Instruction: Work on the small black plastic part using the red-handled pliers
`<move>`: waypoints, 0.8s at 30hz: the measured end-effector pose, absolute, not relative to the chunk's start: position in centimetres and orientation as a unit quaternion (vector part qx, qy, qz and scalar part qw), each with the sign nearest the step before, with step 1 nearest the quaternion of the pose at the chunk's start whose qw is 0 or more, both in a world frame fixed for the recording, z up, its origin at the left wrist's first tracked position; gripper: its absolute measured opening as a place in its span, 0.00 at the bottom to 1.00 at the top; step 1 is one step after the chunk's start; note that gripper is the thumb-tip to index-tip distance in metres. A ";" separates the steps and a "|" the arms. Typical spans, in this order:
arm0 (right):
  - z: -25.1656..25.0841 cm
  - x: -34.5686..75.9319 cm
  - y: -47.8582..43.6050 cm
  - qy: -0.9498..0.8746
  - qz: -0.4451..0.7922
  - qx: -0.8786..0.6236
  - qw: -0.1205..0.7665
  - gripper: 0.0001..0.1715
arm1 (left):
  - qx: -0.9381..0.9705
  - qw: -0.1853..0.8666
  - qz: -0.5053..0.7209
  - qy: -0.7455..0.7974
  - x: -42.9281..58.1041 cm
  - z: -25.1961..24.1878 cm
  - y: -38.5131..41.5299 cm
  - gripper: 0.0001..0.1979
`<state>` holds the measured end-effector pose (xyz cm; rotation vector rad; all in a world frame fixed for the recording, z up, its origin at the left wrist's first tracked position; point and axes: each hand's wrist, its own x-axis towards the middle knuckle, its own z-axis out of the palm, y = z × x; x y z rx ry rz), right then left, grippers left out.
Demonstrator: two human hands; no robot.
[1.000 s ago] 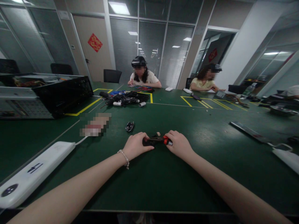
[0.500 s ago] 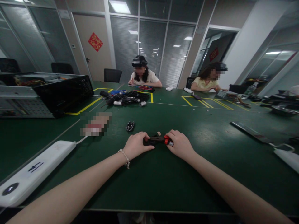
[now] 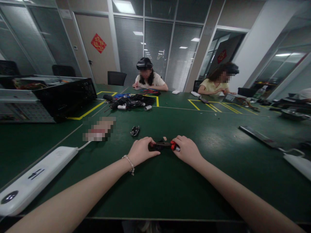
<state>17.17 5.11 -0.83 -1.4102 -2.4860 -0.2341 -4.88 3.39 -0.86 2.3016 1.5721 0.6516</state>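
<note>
My left hand (image 3: 143, 149), with a bracelet at its wrist, grips a small black part (image 3: 153, 147) between thumb and fingers. My right hand (image 3: 186, 149) is closed on a red and black tool (image 3: 174, 146) with a silvery end. The tool's dark section reaches across to the black part, and the two meet between my hands, low over the green table (image 3: 155, 191). Just beyond them lies a small pale piece (image 3: 165, 138). A crumpled black and silver item (image 3: 134, 130) rests farther to the left.
A white power bank (image 3: 41, 178) with a cable lies at left, near a blurred-out object (image 3: 100, 129). Behind are a black computer case (image 3: 68, 97) and a cable pile (image 3: 128, 102). A phone-like slab (image 3: 257, 137) is at right. Two people sit across the table.
</note>
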 end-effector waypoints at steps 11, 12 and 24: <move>-0.6 17.0 4.8 -0.856 -0.090 -0.494 0.124 0.12 | 0.795 0.141 0.227 0.544 -4.8 -0.8 3.4 0.17; -0.6 17.0 4.8 -0.855 -0.089 -0.495 0.125 0.12 | 0.795 0.141 0.228 0.544 -4.8 -0.8 3.4 0.17; -0.8 17.4 5.1 -0.855 -0.057 -0.492 0.156 0.12 | 0.800 0.127 0.240 0.534 -4.9 -1.4 3.5 0.17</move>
